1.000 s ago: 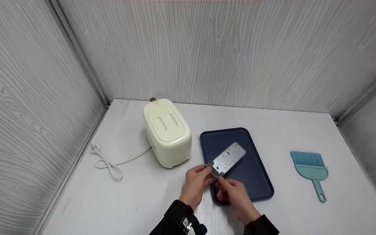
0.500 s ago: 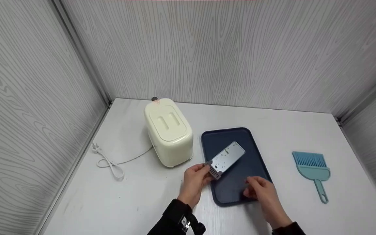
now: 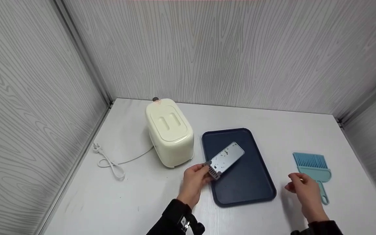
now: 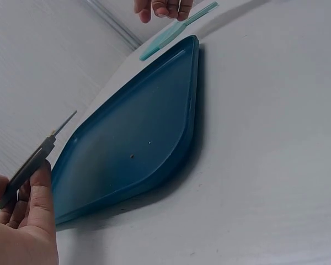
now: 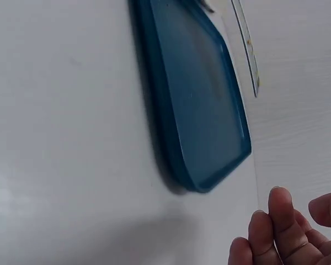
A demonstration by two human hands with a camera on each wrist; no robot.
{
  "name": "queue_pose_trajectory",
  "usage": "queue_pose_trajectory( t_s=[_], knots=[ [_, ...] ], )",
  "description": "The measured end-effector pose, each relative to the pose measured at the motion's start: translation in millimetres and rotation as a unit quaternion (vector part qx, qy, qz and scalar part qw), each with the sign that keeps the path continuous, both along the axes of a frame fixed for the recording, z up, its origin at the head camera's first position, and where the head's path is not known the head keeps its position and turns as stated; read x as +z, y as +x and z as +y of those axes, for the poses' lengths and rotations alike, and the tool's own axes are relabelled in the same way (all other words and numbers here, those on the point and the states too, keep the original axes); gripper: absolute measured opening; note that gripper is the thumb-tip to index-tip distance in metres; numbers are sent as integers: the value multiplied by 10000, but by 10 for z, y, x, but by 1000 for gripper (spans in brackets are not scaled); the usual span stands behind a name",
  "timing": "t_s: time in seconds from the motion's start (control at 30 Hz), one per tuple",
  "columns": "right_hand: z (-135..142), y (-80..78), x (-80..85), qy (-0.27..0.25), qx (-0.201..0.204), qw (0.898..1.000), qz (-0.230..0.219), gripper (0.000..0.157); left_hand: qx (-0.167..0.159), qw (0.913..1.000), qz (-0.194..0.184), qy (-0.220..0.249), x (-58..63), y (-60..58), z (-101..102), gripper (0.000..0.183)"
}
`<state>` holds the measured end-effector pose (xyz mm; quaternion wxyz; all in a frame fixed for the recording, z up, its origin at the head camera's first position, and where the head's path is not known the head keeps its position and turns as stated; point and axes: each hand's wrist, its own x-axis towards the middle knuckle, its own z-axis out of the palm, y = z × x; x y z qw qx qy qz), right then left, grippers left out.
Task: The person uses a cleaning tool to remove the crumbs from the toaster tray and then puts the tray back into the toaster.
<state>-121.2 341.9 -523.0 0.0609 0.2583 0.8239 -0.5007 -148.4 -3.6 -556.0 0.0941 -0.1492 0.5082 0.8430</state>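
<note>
My left hand (image 3: 193, 183) pinches the grey slotted end of a toaster's crumb tray (image 3: 227, 157) between thumb and fingers. Yellowish crumbs dot the metal plate, which is held above the dark blue tray (image 3: 219, 195). In the left wrist view the crumb tray (image 4: 30, 165) shows nearly edge-on. Over at the right, my right hand (image 3: 306, 194) holds nothing, its fingers loosely bent. Just beyond it lies a teal hand brush (image 3: 315, 173), bristles facing away; the hand partly covers its handle in the head view. I cannot tell whether they touch.
A cream toaster (image 3: 170, 133) with a lid stands left of the blue tray. Its white cord and plug (image 3: 97, 148) lie on the table farther left. Small crumbs (image 4: 132, 156) dot the blue tray's floor. Walls (image 3: 220, 52) border the table behind and at both sides.
My right hand has let go of the crumb tray's slotted end and moved right, across the blue tray to beside the brush. The left hand still holds the crumb tray in nearly the same place.
</note>
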Motion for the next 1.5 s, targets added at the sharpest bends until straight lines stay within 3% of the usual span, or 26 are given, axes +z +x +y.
queue_pose_trajectory(
  t_s=[0.2,0.43,0.57,0.7,0.8,1.07,1.27,1.4,1.5],
  knots=[
    [318,-52,-33,1126,-189,9933,163,56,15,10000,-49,-64,-15,-3,-3,29],
    [652,-43,-160,2517,-182,9666,439,48,29,9999,-78,-107,-19,-23,-1,28],
    [801,11,-250,2848,-66,9585,141,57,14,9999,-64,-110,-16,-30,6,28],
    [898,67,-327,2816,29,9583,-487,75,-28,9999,-47,-127,-19,-25,3,29],
    [945,90,-373,2869,82,9554,-699,79,-57,9999,-41,-116,-24,-24,3,30],
    [996,97,-429,3205,493,9442,-569,47,-37,9999,-36,-111,-37,-40,-4,30],
    [974,111,-353,2742,264,9597,-560,44,-93,9999,-19,47,-32,-44,-12,29],
    [986,81,-310,2171,-140,9725,-837,58,-70,10000,-28,20,-22,-40,-17,29],
    [1017,66,-295,1465,-588,9823,-1009,70,-72,10000,-52,-24,-19,-35,-19,28]
  ],
)
